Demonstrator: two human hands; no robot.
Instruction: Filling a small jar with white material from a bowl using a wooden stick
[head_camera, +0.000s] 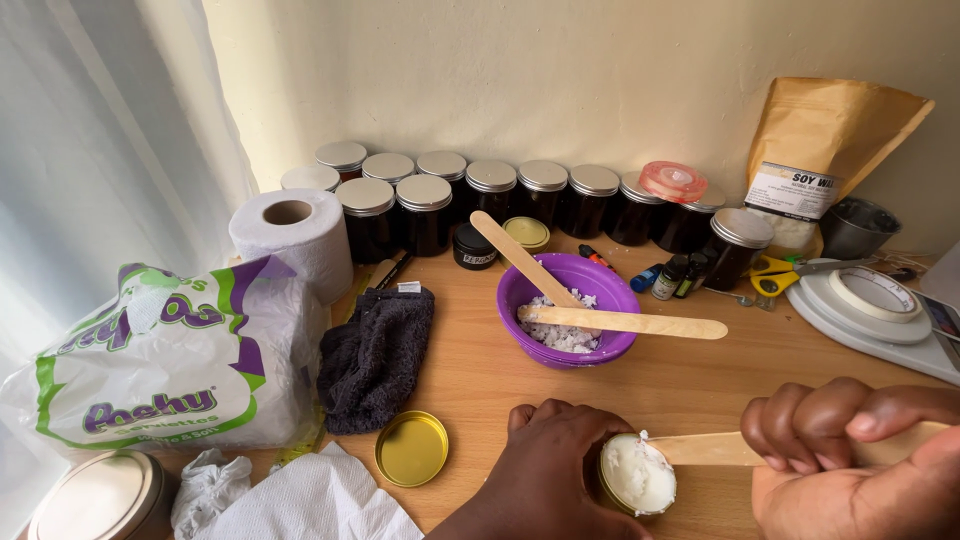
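Observation:
My left hand (545, 465) grips a small gold tin (637, 478) filled with white wax, near the table's front edge. My right hand (850, 460) holds a flat wooden stick (705, 448) whose tip rests on the wax at the tin's rim. The tin's gold lid (412, 448) lies upside down to the left of my left hand. Behind the tin stands a purple bowl (568, 300) of white wax flakes, with two more wooden sticks (620, 321) resting in it.
A row of dark jars with silver lids (480, 200) lines the wall. A toilet roll (292, 238), a plastic pack of tissue (170, 360) and a dark cloth (375, 355) lie left. A brown bag (815, 160), scissors (775, 275) and a white scale with tape (870, 305) sit right.

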